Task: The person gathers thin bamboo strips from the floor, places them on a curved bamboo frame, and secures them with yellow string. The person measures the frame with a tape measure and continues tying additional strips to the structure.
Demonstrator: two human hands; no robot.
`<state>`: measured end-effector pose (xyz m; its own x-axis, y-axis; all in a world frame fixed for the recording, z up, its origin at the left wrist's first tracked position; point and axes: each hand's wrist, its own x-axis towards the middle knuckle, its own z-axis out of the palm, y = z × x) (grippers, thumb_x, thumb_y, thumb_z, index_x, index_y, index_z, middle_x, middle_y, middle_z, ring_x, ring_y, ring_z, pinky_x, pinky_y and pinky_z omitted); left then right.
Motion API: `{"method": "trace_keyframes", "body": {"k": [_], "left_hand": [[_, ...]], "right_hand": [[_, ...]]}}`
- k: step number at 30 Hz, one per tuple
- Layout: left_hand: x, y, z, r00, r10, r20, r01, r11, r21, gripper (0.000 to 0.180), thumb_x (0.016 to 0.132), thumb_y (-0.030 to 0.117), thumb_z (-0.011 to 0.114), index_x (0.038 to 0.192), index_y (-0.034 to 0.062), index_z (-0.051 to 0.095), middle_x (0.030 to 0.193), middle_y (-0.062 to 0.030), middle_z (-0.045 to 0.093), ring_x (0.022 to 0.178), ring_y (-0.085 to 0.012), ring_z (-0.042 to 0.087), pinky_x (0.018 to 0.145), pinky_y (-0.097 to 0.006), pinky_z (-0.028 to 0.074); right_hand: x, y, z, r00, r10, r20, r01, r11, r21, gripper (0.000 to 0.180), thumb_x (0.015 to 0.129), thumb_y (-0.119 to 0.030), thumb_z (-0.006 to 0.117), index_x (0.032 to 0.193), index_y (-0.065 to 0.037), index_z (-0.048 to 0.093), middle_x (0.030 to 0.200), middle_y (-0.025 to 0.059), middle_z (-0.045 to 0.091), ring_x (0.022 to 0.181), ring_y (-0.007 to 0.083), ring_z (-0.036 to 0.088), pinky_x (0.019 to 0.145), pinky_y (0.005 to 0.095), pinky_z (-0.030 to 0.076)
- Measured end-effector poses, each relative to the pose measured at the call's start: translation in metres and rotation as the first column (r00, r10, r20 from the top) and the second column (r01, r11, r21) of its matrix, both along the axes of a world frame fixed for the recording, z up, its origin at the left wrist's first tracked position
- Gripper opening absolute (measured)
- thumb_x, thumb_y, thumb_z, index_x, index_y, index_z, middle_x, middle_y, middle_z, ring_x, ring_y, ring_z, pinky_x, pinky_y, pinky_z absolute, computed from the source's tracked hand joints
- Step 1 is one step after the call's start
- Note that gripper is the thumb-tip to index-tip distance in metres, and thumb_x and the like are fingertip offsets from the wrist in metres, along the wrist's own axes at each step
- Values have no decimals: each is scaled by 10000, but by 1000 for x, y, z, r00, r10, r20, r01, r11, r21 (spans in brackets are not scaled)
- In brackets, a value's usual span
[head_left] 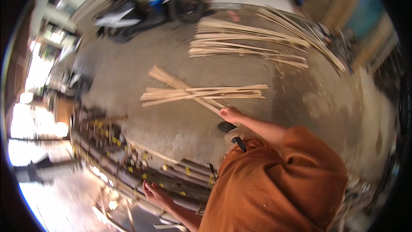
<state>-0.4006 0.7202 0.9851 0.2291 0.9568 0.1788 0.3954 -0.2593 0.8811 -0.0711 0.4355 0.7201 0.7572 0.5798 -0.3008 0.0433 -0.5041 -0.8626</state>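
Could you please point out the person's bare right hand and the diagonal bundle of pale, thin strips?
Bare right hand (230,114), head view: its middle.
Diagonal bundle of pale, thin strips (173,80), head view: its upper-left section.

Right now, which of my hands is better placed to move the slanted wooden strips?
Your right hand, I'd say: it appears closed around the slanted strips toward their near end. Your left hand is apart from them, by the wooden poles, with nothing visible in it.

A workshop, judging by pale slats (171,93) spread over its concrete floor (116,66) from centre to one o'clock, a motorbike (161,2) parked at eleven.
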Motion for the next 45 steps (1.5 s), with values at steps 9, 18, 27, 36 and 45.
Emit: {"method": "trace_keyframes", "body": {"k": [9,18,27,36,45], "left_hand": [[200,-39,-52,785,-618,48,619,776,-123,289,1051,220,533,1177,-16,642,1007,-76,645,875,-146,604,772,-286,519],[315,-291,-69,198,-980,-31,915,196,-352,237,1038,159,537,1139,-17,658,882,-40,647,834,-120,599,782,-279,513],[450,-529,-153,-313,-837,-448,889,-94,-447,383,980,342,610,1201,33,659,1125,-208,693,997,-300,696,856,-391,555],[592,-779,-160,-392,-783,-482,851,-111,-513,463,949,426,626,1255,78,622,1130,-181,664,1005,-302,674,921,-434,507],[744,-990,-257,-570,-745,-347,737,-275,-618,521,932,418,630,1334,92,572,1335,-197,591,1168,-389,601,997,-471,475]], "right_hand": [[-152,-349,-34,874,-482,54,392,636,-665,399,952,-367,524,1006,-29,729,966,206,717,926,393,681,846,477,536],[-262,-435,-91,421,-904,-73,691,372,-620,341,903,-315,588,1065,-59,745,954,194,740,912,355,705,842,450,535],[-168,-655,-96,337,-922,-192,669,378,-640,393,920,-358,588,1113,-48,735,1062,186,732,1010,365,688,903,443,525],[34,-920,-22,-32,-999,35,901,-44,-432,426,928,-342,609,1172,-4,695,1092,225,718,1063,346,687,914,416,518],[186,-977,-113,147,-985,-89,726,169,-666,489,901,-449,597,1186,-70,713,1191,191,699,1177,357,631,1036,444,451]]}}
